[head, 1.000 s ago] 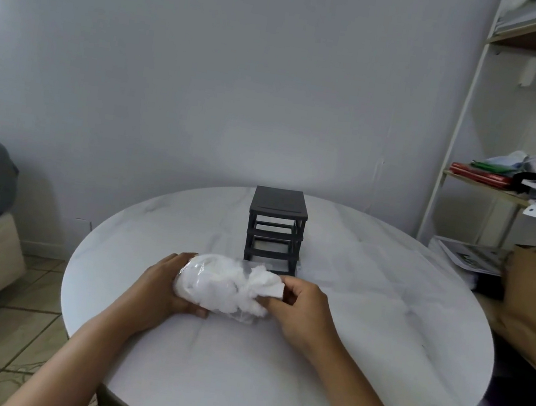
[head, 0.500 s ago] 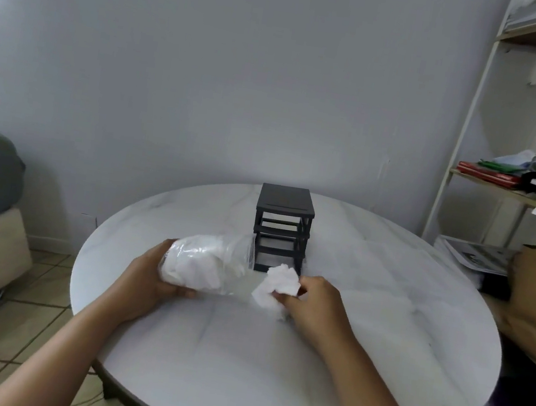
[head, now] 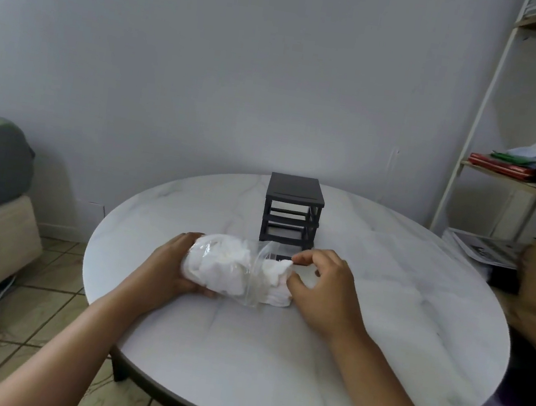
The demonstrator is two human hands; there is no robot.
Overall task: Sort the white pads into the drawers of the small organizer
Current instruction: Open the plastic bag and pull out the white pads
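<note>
Pads (head: 279,270), where are they at this moment?

They are in a clear plastic bag (head: 251,298) that lies on its side on the table (head: 397,324), just in front of the organizer (head: 292,213). Most of them are inside. Some stick out of the open mouth, which points to the right.

And the 2 hands, what do they do?

The left hand (head: 166,267) is to the front-left of the organizer. Its grip is clamped around the closed end of the bag. The right hand (head: 324,291) is to the front-right of the organizer, at the mouth of the bag. Its fingers are curled, and its grip pinches the pads that stick out, between thumb and first finger.

How does the organizer stand?

It is black and stands upright on the table, with 3 levels, one above the other. The lowest level is partly hidden behind the bag. If any pad lies inside the organizer, I cannot tell. Behind the organizer is a plain wall, and far to its right a shelf (head: 504,176) with papers.
</note>
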